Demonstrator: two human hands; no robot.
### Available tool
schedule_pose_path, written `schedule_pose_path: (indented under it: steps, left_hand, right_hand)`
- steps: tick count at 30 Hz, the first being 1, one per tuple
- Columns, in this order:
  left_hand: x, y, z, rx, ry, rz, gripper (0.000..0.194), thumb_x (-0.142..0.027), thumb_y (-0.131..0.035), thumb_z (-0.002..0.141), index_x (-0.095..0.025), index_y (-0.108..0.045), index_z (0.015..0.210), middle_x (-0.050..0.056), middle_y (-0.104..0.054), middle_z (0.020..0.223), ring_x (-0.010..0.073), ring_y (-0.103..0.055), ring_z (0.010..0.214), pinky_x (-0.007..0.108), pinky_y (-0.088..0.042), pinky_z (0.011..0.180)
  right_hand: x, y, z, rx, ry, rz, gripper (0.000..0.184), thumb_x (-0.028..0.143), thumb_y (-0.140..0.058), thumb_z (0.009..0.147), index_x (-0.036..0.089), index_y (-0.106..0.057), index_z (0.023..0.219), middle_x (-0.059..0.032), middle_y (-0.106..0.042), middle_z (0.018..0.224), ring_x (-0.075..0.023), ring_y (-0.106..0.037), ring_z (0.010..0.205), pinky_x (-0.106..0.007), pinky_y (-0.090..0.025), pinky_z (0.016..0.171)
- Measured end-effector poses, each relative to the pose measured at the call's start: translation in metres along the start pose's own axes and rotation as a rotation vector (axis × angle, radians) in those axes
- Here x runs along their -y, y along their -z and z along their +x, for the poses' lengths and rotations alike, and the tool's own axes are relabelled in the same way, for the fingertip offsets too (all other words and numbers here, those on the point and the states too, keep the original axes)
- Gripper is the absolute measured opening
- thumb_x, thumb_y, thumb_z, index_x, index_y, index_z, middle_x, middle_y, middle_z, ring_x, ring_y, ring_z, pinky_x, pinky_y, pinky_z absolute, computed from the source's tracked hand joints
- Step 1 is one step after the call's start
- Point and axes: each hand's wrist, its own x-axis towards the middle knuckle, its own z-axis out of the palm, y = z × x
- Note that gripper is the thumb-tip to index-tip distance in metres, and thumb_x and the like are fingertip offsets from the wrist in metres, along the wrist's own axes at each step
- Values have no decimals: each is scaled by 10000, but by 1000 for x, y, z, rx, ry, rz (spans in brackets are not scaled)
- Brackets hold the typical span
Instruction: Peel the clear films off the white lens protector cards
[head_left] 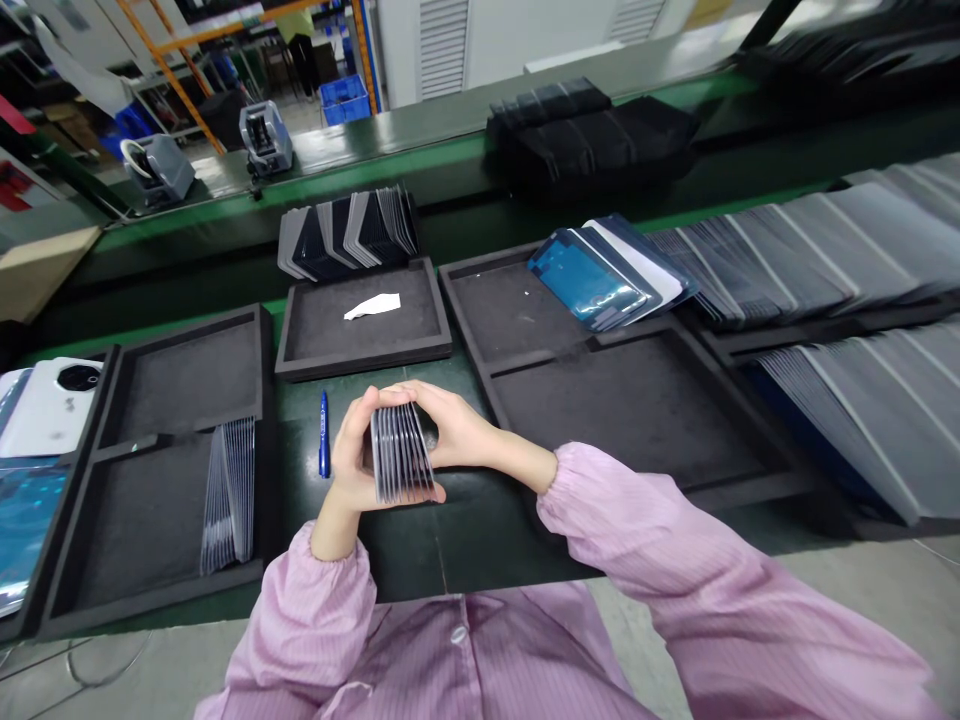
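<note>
Between my two hands, above the dark green bench, stands a stack of thin phone back panels (399, 455), seen along its edges with narrow gaps between the panels. My left hand (352, 455) wraps round its left side, thumb along the lower edge. From the right, my right hand (450, 425) closes on the far end and right side. A blue pen (324, 435) lies just left of my left hand. Beyond the hands is a black foam tray (364, 365) with a torn white scrap (373, 305) in it.
At left, another foam tray (150, 520) holds a small group of panels (231, 495). To the right, a larger tray (600, 430) carries blue-filmed panels (592, 275). Long rows of grey panels (810, 250) fill the far right. Tape dispensers (265, 138) stand at the back.
</note>
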Motion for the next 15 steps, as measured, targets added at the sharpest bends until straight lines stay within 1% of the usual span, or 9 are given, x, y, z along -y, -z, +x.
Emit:
schedule_pose_path:
  steps: [3, 5, 7, 9, 11, 13, 15]
  left_hand:
    - [-2, -2, 2, -10, 9, 3, 1218, -517, -957, 484, -302, -389, 1540, 83, -661, 1178, 280, -681, 1071, 450, -573, 977]
    - [-3, -3, 4, -52, 55, -37, 1179, -521, -950, 507, -313, -403, 1531, 75, -655, 1189, 268, -679, 1086, 427, -566, 983]
    - [-5, -5, 6, -144, 137, -105, 1136, -521, -942, 535, -301, -422, 1521, 76, -640, 1222, 255, -671, 1116, 398, -545, 1010]
    - [-6, -6, 7, -258, 262, -173, 1100, -548, -929, 543, -298, -452, 1502, 83, -625, 1267, 255, -666, 1141, 382, -532, 1023]
    - [-6, -8, 6, -369, 401, -236, 1046, -574, -913, 554, -309, -488, 1472, 92, -618, 1311, 275, -661, 1168, 378, -545, 999]
    - [-5, -10, 4, -466, 531, -304, 958, -540, -899, 607, -313, -504, 1450, 93, -645, 1303, 276, -667, 1169, 361, -562, 959]
    - [-5, -12, 2, -532, 638, -361, 889, -478, -885, 663, -308, -496, 1444, 85, -694, 1234, 252, -688, 1133, 328, -568, 922]
  right_hand:
    - [-1, 0, -1, 6, -1, -5, 703, 391, -792, 730, 204, -472, 1327, -151, -628, 1290, -313, -623, 1180, -444, -521, 985]
    - [1, 1, -1, 46, -37, -46, 805, 368, -812, 688, 202, -434, 1379, -161, -619, 1303, -335, -617, 1182, -463, -523, 967]
    - [6, 2, 0, 91, -81, -102, 984, 329, -843, 619, 190, -349, 1459, -189, -585, 1361, -372, -594, 1209, -505, -506, 973]
    - [14, 2, 0, 123, -131, -153, 1154, 290, -854, 574, 185, -222, 1534, -225, -510, 1453, -414, -551, 1256, -568, -465, 996]
    - [22, 1, 1, 141, -198, -179, 1244, 299, -852, 578, 190, -112, 1571, -253, -422, 1525, -452, -497, 1306, -632, -411, 1018]
    - [28, -1, 1, 155, -261, -140, 1250, 348, -851, 599, 180, -84, 1572, -271, -374, 1546, -466, -454, 1341, -652, -377, 1034]
    - [30, -4, -1, 142, -316, -35, 1129, 327, -811, 638, 170, -150, 1541, -259, -393, 1518, -431, -451, 1343, -604, -390, 1044]
